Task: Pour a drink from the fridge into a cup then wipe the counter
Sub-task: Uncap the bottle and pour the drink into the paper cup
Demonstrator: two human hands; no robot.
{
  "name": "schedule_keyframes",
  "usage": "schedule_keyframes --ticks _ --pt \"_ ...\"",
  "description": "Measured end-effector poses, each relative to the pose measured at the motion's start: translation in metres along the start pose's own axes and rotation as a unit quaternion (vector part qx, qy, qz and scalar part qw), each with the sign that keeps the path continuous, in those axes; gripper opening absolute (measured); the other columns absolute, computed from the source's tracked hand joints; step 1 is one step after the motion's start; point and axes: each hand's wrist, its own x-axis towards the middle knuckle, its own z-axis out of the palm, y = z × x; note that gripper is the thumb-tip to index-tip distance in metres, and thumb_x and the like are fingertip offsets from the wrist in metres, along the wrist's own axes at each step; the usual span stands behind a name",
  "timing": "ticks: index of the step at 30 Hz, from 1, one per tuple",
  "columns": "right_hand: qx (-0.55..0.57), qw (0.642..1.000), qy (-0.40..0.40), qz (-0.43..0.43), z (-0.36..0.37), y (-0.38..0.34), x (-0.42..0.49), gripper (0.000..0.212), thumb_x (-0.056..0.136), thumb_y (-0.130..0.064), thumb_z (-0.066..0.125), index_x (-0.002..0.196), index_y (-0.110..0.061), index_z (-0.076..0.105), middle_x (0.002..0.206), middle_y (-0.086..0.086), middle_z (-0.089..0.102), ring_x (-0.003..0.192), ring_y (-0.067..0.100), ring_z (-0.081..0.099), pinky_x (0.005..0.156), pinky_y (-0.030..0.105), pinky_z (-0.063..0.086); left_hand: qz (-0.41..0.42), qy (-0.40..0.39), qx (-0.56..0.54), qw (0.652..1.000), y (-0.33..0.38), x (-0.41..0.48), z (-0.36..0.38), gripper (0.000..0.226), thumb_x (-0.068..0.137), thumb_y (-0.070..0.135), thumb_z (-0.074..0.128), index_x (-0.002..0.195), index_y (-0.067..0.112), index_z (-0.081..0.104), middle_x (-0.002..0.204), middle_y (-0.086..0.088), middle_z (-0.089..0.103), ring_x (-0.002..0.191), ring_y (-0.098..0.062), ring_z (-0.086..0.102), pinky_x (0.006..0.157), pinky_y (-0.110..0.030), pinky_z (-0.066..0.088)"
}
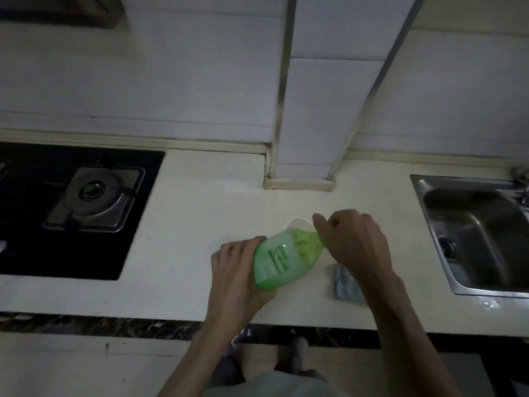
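Bottle [282, 257] of green drink lay tilted between the two hands, its neck pointing away from the person, towards a white cup [297, 223] that stood on the counter [200, 224] just beyond the right hand's knuckles. The left hand [237, 270] was wrapped around the bottle's base and lower body. The right hand [355, 242] was curled over the neck and the cup's near side; whether it gripped the neck or steadied the cup could not be told. The bottle looked like thin, soft plastic, nearly full, so likely heavy and easy to squeeze; holding it low on the body, with support at the neck, seemed wise. The cup looked light and easily tipped. A grey cloth [345, 285] lay under the right forearm.
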Motion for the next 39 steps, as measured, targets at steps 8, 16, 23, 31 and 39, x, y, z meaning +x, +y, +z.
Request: schedule_keyframes --ticks 8,16,23,31,39 --pt "-0.026 0.999 0.015 -0.015 0.016 0.028 0.008 0.051 0.089 -0.040 0.040 0.052 -0.007 0.048 0.051 0.004 0.047 0.052 0.027 0.050 0.061 0.030 0.044 -0.018 -0.065 0.021 0.998 0.007 0.002 0.010 0.082 0.053 0.038 0.082 0.129 0.029 0.052 0.106 0.016 0.060 0.101 -0.013 0.045 0.080 -0.028 0.031" --pt "0.100 0.983 0.104 -0.109 0.026 0.036 0.005 0.052 0.077 -0.043 0.026 0.033 -0.015 0.031 0.031 -0.008 0.022 0.031 0.014 0.025 0.044 0.024 0.032 0.030 -0.158 0.000 0.987 0.004 0.035 -0.033 0.081 0.054 0.041 0.082 0.128 0.036 0.048 0.099 0.012 0.062 0.096 -0.015 0.043 0.079 -0.035 0.039" --pt "0.182 0.914 0.194 -0.307 -0.001 0.032 0.007 0.050 0.089 -0.023 0.046 0.040 -0.023 0.035 0.032 -0.008 0.031 0.026 0.012 0.030 0.036 0.019 0.024 -0.061 -0.352 -0.145 0.923 0.020 0.063 -0.069 0.080 0.050 0.032 0.096 0.119 0.037 0.056 0.103 0.016 0.068 0.096 -0.001 0.065 0.081 -0.025 0.057" --pt "0.161 0.904 0.115 -0.378 -0.027 0.044 0.007 0.061 0.098 -0.047 0.041 0.058 -0.006 0.063 0.050 0.003 0.056 0.043 0.018 0.050 0.045 0.034 0.042 -0.104 -0.365 -0.243 0.893 0.035 0.054 -0.076 0.078 0.056 0.016 0.094 0.122 0.035 0.058 0.109 0.013 0.071 0.098 -0.006 0.069 0.081 -0.028 0.059" --pt "0.271 0.876 -0.002 -0.398 -0.032 0.048 0.001 0.023 0.089 -0.021 0.060 0.110 -0.018 0.067 0.097 -0.001 0.062 0.089 0.009 0.058 0.078 0.016 0.046 -0.129 -0.324 -0.239 0.906 0.028 0.047 -0.083 0.084 0.053 0.015 0.095 0.124 0.035 0.057 0.110 0.015 0.070 0.101 -0.006 0.068 0.081 -0.026 0.058"
